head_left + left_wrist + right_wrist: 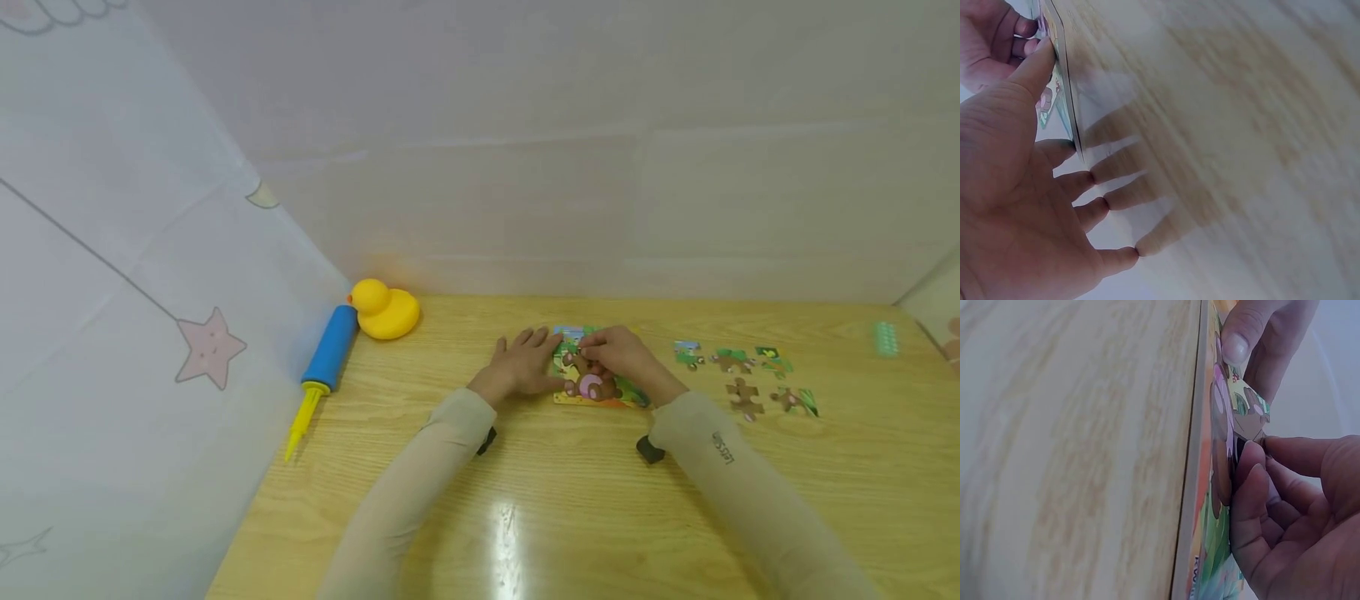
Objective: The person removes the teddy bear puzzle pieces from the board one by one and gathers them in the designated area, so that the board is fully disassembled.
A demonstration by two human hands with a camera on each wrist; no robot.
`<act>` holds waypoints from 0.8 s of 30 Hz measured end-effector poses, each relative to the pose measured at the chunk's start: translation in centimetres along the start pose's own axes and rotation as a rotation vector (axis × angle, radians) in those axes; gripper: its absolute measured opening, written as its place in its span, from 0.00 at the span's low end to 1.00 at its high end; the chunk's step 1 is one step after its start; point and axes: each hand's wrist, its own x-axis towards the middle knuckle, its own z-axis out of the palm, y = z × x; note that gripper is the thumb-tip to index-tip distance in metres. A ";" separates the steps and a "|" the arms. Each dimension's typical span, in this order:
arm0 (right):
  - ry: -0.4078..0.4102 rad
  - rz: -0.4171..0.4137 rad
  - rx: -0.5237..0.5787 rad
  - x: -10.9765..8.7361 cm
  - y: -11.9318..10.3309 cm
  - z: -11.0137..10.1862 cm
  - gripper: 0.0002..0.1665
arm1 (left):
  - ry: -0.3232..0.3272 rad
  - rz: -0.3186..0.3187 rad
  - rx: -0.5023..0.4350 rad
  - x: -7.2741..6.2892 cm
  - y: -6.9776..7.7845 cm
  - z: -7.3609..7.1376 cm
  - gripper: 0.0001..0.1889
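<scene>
The right fingers (600,340) hide part of the puzzle (591,387), and the bottom edge cuts both sleeves (396,500).

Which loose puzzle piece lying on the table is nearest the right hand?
The far row's leftmost piece, with a blue patch; the others lie farther right, away from the right hand.

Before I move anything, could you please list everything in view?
Puzzle board: one, multicoloured, centre
Held piece: one, partly brown, over board
Loose pieces: about five, multicoloured, right of board
Toy duck: one, yellow, back left
Pump: one, blue and yellow, beside duck
Ridged object: one, green, far right
Table: one, wood-toned, beneath
Wall coverings: three, pale, left, behind, right
Sleeves: two, beige, foreground
Wrist devices: two, black, under sleeves
Left hand: one, bare, at board's left
Right hand: one, bare, pinching held piece
</scene>
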 end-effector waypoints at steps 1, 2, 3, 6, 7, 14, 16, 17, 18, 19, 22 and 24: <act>0.000 0.002 0.003 0.0 0.1 0.0 0.22 | 0.001 0.001 0.005 0.0 0.0 0.0 0.51; 0.000 0.002 0.003 0.0 0.1 0.0 0.22 | 0.002 0.001 0.010 0.0 0.0 0.1 0.51; 0.000 0.001 0.005 0.1 0.1 0.0 0.22 | 0.002 0.000 0.015 0.1 0.0 0.1 0.51; 0.006 0.009 0.023 0.1 0.1 -0.1 0.21 | 0.003 -0.002 0.016 0.1 0.0 0.0 0.51; 0.005 0.011 0.027 0.1 0.1 -0.1 0.21 | 0.003 -0.003 0.014 0.1 0.1 0.0 0.51; -0.010 0.034 0.105 0.0 0.7 -0.7 0.23 | -0.004 -0.014 0.016 0.0 0.2 -0.1 0.51; -0.024 0.036 0.159 -0.2 1.1 -1.1 0.24 | -0.003 -0.018 0.020 0.0 0.2 -0.1 0.51; -0.034 0.032 0.186 -0.3 1.3 -1.3 0.24 | -0.004 -0.020 0.021 0.0 0.2 -0.1 0.51; -0.042 0.028 0.214 -0.4 1.5 -1.5 0.24 | -0.005 -0.021 0.020 0.0 0.3 -0.1 0.51; -0.047 0.024 0.236 -0.5 1.8 -1.7 0.23 | -0.005 -0.019 0.019 0.0 0.3 -0.1 0.51; -0.054 0.012 0.281 -1.0 2.4 -2.3 0.23 | -0.008 -0.017 0.015 0.0 0.3 -0.2 0.50; -0.054 0.004 0.309 -1.4 2.6 -2.7 0.24 | -0.011 -0.017 0.013 0.1 0.4 -0.2 0.50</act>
